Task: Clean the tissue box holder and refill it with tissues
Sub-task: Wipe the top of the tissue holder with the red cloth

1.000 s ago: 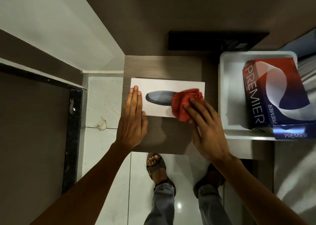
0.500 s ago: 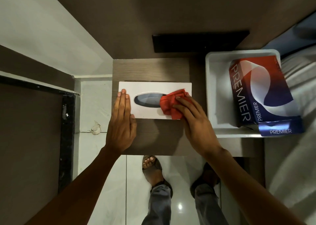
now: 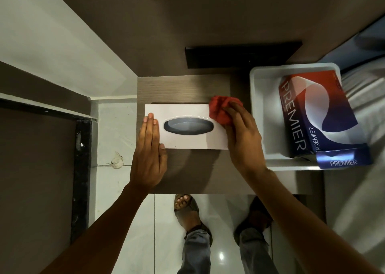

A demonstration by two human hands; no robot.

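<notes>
Wiping step: right hand [image 3: 242, 140] grip closed on crumpled red cloth [image 3: 221, 111] at far right corner of white rectangular tissue box holder [image 3: 187, 140] on wooden tabletop [image 3: 183, 88]; left hand [image 3: 149, 154] flat, open, steadying it. Next likely: refill from blue-red Premier tissue box [image 3: 320, 115].

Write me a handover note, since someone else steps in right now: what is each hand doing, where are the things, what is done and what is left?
Left hand: flat on the left end of the white tissue box holder, steadying it on the wooden shelf.
Right hand: pressing a red cloth on the holder's far right corner.
Premier tissue box: in the white tray to the right, untouched.
Done: wiping under way.
Left: finish wiping, then refill; no tissue shows in the oval slot.
</notes>
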